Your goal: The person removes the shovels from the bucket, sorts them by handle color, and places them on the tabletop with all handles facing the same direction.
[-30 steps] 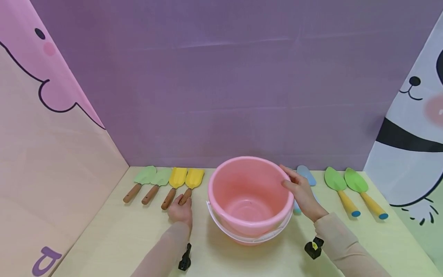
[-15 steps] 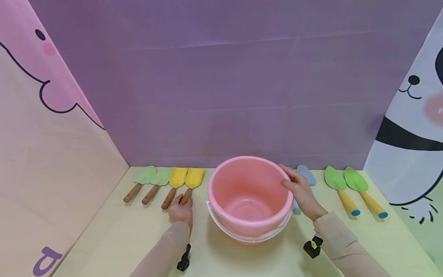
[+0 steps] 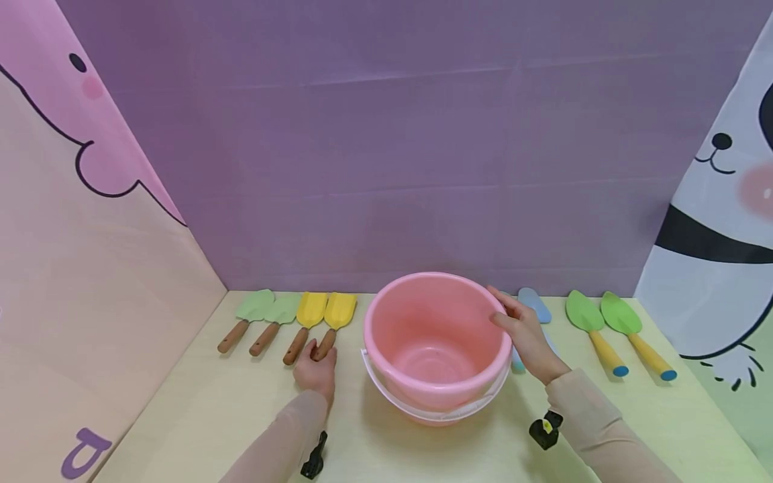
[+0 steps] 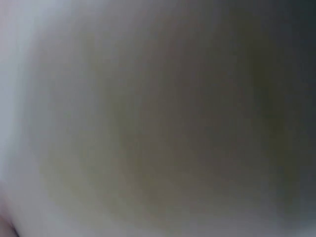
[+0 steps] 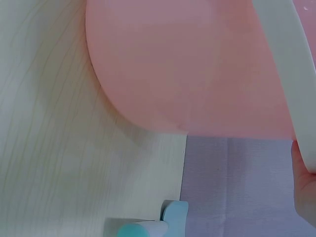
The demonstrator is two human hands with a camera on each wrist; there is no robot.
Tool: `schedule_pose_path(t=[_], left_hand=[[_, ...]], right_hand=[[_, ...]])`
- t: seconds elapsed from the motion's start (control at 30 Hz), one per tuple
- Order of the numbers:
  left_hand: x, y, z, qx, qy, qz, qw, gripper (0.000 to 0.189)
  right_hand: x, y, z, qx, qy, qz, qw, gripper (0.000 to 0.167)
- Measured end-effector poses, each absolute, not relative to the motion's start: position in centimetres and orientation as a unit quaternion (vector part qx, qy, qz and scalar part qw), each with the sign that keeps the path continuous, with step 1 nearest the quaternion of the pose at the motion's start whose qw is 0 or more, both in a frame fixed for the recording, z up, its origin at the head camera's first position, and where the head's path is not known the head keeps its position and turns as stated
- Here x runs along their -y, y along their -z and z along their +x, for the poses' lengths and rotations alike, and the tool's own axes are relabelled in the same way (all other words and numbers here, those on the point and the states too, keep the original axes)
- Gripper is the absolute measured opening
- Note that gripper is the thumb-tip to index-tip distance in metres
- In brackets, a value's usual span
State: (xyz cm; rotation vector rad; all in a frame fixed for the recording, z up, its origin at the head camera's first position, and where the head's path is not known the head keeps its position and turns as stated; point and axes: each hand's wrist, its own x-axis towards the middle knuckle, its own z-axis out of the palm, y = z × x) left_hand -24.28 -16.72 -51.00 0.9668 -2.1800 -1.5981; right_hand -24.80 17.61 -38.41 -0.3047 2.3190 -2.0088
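A pink bucket [image 3: 437, 376] stands mid-table, its white bail handle [image 3: 435, 414] hanging down across the front. My right hand [image 3: 534, 339] grips the bucket's right rim, thumb and fingers on either side of it. In the right wrist view, the bucket's wall [image 5: 192, 69] fills the top and part of the hand [image 5: 305, 192] shows at the right edge. My left hand [image 3: 315, 377] pinches the wooden handle end of the right-hand yellow toy shovel [image 3: 340, 310], which lies on the table. The left wrist view is a close blur.
Left of that shovel lie another yellow shovel [image 3: 311, 310] and two pale green spatula-shaped shovels [image 3: 280, 310]. A light blue shovel [image 3: 534, 304] is partly hidden behind the right hand. Two green trowels with yellow handles [image 3: 604, 345] lie farther right. A purple backdrop [image 3: 386, 168] borders the table's back.
The left hand has shifted very slightly toward the person, showing a bit more of the shovel's handle. The right hand and bucket have barely moved.
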Motion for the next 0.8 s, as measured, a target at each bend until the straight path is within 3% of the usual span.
schedule_pose_path(t=[0.37,0.67,0.8], left_hand=[[17.0,50.7,-24.4,0.757,0.575,0.280,0.135,0.061],[18.0,49.4,-24.4,0.822,0.499,0.174,0.211,0.055],[18.4,48.2,-24.3,0.826,0.505,0.153,0.197,0.055]], right_hand=[[-18.0,38.7,-25.3,-0.744,0.658,-0.104,0.052,0.057],[-17.9,39.0,-25.1,-0.741,0.664,-0.089,0.051,0.057],[-17.9,38.8,-24.9,-0.743,0.663,-0.084,0.049,0.056]])
